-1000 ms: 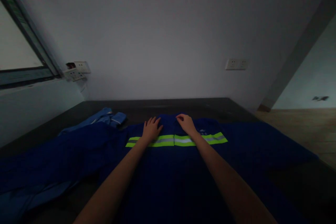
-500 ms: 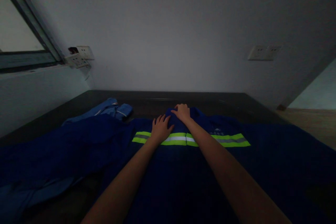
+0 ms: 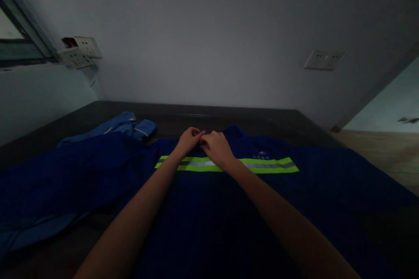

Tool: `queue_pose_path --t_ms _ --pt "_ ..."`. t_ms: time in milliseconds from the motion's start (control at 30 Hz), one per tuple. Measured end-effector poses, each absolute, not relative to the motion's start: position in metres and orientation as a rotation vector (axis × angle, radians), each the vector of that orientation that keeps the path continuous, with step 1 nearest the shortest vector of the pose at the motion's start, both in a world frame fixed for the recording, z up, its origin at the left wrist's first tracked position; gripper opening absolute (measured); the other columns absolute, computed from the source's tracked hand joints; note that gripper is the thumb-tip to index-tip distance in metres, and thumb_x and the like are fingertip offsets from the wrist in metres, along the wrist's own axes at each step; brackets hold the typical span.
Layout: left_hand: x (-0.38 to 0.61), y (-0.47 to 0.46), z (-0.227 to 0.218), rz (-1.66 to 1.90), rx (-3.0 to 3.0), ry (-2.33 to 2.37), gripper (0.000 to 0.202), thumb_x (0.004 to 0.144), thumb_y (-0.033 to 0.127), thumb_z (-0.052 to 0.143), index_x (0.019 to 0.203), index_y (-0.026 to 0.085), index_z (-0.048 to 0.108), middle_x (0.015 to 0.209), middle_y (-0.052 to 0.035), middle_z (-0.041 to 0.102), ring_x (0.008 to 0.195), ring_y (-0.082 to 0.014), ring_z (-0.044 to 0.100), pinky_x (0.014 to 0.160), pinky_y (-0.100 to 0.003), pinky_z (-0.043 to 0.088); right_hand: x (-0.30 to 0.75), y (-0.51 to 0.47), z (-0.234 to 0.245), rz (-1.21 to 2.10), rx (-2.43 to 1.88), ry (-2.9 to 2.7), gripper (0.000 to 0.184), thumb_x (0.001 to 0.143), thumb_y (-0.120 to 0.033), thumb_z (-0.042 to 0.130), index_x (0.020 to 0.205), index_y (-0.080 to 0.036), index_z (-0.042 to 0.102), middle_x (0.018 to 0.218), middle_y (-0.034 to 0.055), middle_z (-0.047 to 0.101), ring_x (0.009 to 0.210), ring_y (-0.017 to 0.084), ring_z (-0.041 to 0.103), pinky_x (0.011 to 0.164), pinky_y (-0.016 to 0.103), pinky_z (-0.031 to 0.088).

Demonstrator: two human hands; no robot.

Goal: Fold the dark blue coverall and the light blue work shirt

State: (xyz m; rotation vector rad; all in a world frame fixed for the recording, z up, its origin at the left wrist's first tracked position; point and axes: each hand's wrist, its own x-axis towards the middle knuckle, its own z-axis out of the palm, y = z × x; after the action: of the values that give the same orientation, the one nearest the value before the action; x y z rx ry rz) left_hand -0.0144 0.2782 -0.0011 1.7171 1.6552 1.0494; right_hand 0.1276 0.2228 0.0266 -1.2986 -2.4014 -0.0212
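Where the lit area ends at the top, one pale grey wall (image 3: 203,43), plain, filling the upper half of the view. Dark table (image 3: 262,115), one, its far edge along the foot of the wall. Dark blue jacket (image 3: 209,209), one, spread on the table directly in front of the person, sleeves out to both sides; lower part lost in shadow. Lighter blue garment (image 3: 122,125), one, white-piped, lying at the left, partly under the jacket's sleeve. Window frame (image 3: 19,50), a corner only, at the left edge. Reflective band (image 3: 268,165), yellow-green with a grey centre stripe, running across the jacket, partly covered by the forearms. Collar (image 3: 234,133), dark blue, at the jacket's far end, just beside the right hand (image 3: 218,148). That hand: fingers curled inward, tips meeting those of the left hand (image 3: 189,140), likewise bent, above the band at the jacket's upper front. Whether cloth is pinched between the fingertips, cannot tell. Wall sockets (image 3: 324,60), a white pair, on the wall at the right. Emblem (image 3: 262,153), small, white, printed above the band.
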Motion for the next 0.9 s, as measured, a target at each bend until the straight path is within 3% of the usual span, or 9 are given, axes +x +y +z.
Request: queue_pose_path --t_ms 133,333,467,633,767,900 --pt "-0.011 0.270 0.002 0.888 1.912 1.659 0.020 0.080 0.029 0.062 0.091 0.013 0.067 0.085 -0.0083 0.068 0.080 -0.0205 0.064 0.074 -0.029 0.047 0.143 0.223 0.024 0.299 -1.179 -2.515 0.014 0.087 -0.020 0.059 0.096 -0.018 0.070 0.089 0.0067 0.069 0.088 0.019 0.059 0.075 0.029 0.040" --pt "-0.009 0.261 0.005 0.794 2.099 1.669 0.046 0.076 0.042 0.067 0.111 0.013 0.061 0.100 -0.0110 0.064 0.095 -0.0231 0.060 0.082 -0.031 0.047 0.186 0.245 0.033 0.763 -1.016 -2.336 0.022 0.090 -0.021 0.051 0.098 -0.017 0.071 0.089 0.0032 0.072 0.080 0.015 0.064 0.074 0.025 0.045" --pt "-0.005 0.249 0.004 0.697 2.174 1.798 0.054 0.074 0.041 0.069 0.123 0.023 0.055 0.113 -0.0097 0.056 0.097 -0.0242 0.060 0.082 -0.034 0.049 0.219 0.262 0.031 0.390 -1.399 -2.040 0.022 0.090 -0.022 0.050 0.096 -0.016 0.070 0.091 0.0064 0.071 0.087 0.018 0.063 0.080 0.029 0.045" --pt "-0.001 0.247 0.005 0.778 2.213 1.855 0.030 0.087 0.037 0.052 0.108 0.020 0.067 0.108 -0.0095 0.057 0.096 -0.0233 0.061 0.085 -0.034 0.048 0.240 0.271 0.007 -0.078 -1.856 -1.814 0.036 0.087 -0.037 0.057 0.116 -0.016 0.062 0.111 0.0150 0.063 0.106 0.028 0.055 0.088 0.040 0.044" --pt "-0.008 0.258 0.012 0.893 2.146 1.800 0.027 0.087 0.029 0.052 0.095 0.014 0.073 0.094 -0.0102 0.064 0.099 -0.0227 0.059 0.090 -0.031 0.045 0.243 0.272 -0.002 -0.092 -1.960 -1.795 0.040 0.082 -0.033 0.063 0.118 -0.017 0.061 0.116 0.0148 0.063 0.110 0.029 0.054 0.088 0.040 0.046" --pt "-0.018 0.266 0.020 0.885 1.847 1.614 0.024 0.083 0.033 0.057 0.081 0.016 0.073 0.070 -0.0019 0.065 0.075 -0.0195 0.062 0.071 -0.028 0.047 0.250 0.273 0.005 0.062 -1.962 -1.705 0.027 0.081 -0.020 0.060 0.107 -0.021 0.068 0.106 0.0080 0.069 0.101 0.022 0.061 0.088 0.034 0.046"
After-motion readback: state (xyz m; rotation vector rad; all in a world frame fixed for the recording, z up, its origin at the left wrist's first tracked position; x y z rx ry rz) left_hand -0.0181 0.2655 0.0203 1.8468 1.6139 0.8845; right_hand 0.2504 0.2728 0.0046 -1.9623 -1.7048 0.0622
